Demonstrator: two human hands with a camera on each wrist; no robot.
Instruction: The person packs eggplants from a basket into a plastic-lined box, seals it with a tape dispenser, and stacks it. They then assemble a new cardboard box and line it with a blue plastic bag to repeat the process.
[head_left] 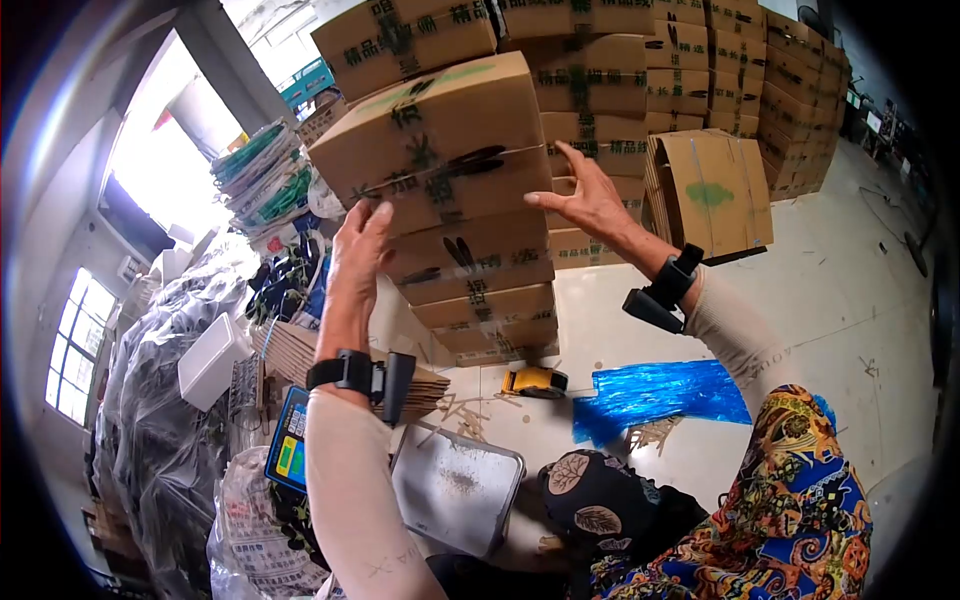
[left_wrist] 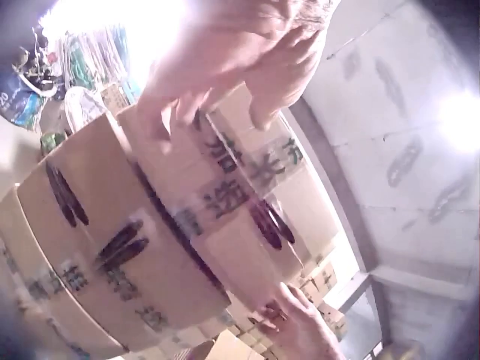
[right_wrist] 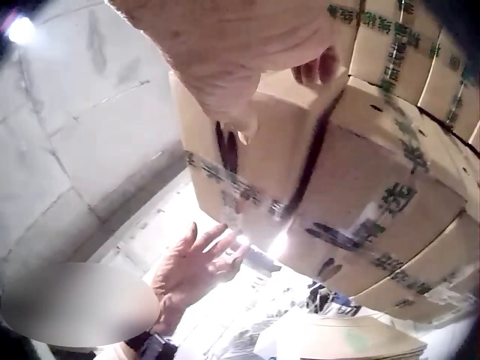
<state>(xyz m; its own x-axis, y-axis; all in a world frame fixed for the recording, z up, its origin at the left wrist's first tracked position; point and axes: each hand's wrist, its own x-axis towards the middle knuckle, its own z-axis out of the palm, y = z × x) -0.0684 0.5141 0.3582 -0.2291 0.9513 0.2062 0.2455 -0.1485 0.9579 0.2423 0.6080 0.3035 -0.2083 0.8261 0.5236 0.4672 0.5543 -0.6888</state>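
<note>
A taped cardboard carton (head_left: 430,140) with green and black printing sits on top of a stack in front of me. My left hand (head_left: 358,250) is at its lower left corner, fingers loosely bent. On the other side, my right hand (head_left: 592,205) is raised at the carton's right edge, its thumb and fingers spread apart. Neither hand curls round anything. Under the top carton stand more closed cartons (head_left: 475,260) of the same kind. In the right wrist view, the right hand (right_wrist: 232,67) overlaps the carton (right_wrist: 247,142), with the thumb near a dark oval handle hole.
Tall rows of cartons (head_left: 600,60) stand behind, and flattened cardboard (head_left: 715,190) leans at right. On the floor lie a yellow tape dispenser (head_left: 535,382), blue plastic film (head_left: 660,395) and a metal scale platform (head_left: 458,485). Plastic-covered goods (head_left: 160,400) fill the left side.
</note>
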